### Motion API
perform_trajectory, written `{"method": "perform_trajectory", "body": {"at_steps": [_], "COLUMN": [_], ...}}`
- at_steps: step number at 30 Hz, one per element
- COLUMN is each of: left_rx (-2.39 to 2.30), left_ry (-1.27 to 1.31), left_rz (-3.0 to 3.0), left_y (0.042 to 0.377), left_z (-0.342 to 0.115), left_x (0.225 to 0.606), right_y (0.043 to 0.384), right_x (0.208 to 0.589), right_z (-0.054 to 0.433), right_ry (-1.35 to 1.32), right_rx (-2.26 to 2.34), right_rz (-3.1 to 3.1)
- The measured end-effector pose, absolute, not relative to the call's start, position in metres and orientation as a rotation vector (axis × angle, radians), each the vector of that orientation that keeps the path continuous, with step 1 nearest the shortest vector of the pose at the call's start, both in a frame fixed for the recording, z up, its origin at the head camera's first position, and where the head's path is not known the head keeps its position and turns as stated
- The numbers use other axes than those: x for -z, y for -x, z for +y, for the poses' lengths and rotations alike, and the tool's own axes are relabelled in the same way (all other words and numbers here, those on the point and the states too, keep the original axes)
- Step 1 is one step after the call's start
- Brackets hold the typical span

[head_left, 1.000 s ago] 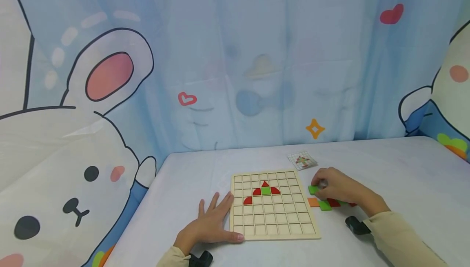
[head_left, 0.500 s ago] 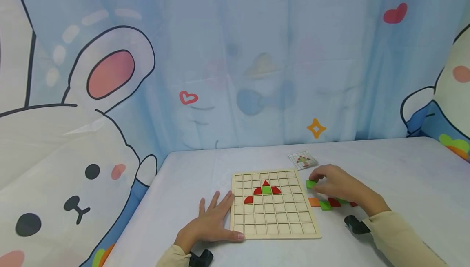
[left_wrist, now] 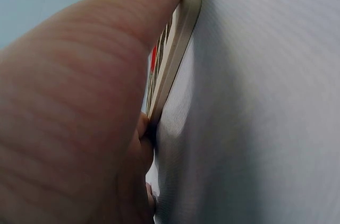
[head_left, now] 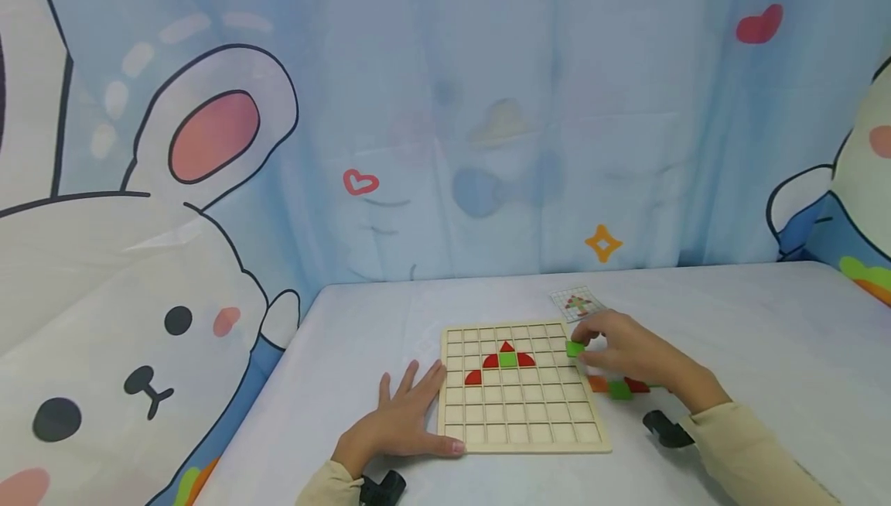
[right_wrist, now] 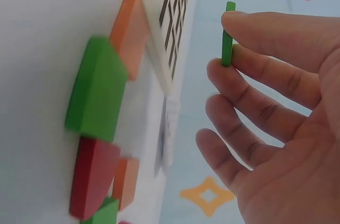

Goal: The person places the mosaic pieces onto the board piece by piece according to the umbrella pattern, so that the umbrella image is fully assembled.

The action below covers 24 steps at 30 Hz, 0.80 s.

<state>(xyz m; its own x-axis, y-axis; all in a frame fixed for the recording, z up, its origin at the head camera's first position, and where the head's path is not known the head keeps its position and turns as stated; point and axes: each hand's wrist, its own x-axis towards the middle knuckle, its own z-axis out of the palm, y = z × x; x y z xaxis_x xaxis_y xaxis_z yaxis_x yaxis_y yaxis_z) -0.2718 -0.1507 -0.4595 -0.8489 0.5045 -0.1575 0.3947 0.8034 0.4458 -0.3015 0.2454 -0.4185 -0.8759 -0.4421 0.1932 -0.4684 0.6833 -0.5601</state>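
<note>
A wooden grid board [head_left: 525, 405] lies on the white table, with a green square, a red triangle and several red quarter-round tiles set in its upper cells. My left hand [head_left: 398, 427] rests spread at the board's left edge, thumb on the lower left corner. Between thumb and fingers my right hand [head_left: 629, 347] pinches a green square tile [right_wrist: 227, 38]. In the head view this tile overlaps the board's upper right edge; the right wrist view shows it held up edge-on. Below the right hand lie loose tiles, among them an orange one [right_wrist: 130, 38] and a green one [right_wrist: 98, 88].
Behind the board's upper right corner lies a small pattern card [head_left: 576, 303], partly covered by the right hand. A red tile [right_wrist: 93, 176] lies among the loose pieces right of the board. A blue cartoon curtain [head_left: 431, 104] hangs behind the table.
The right hand has lifted the green square tile from beside the board and moved it left to the board's right edge. The left hand stays in place on the board.
</note>
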Motion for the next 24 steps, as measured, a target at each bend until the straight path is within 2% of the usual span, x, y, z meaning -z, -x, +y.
{"method": "perform_trajectory", "body": {"at_steps": [16,24], "left_rx": [-0.538,-0.513], "left_ry": [-0.674,-0.649], "left_rz": [2.733,2.746], "left_y": [0.273,0.27], "left_z": [-0.149,-0.147], "left_x": [0.457,0.455], "right_y": [0.306,0.316], "right_x": [0.404,0.39], "right_z": [0.207,0.176], "right_ry": [-0.89,-1.032], "right_rx": [-0.917,-0.937], "right_rz": [-2.776,-2.743]}}
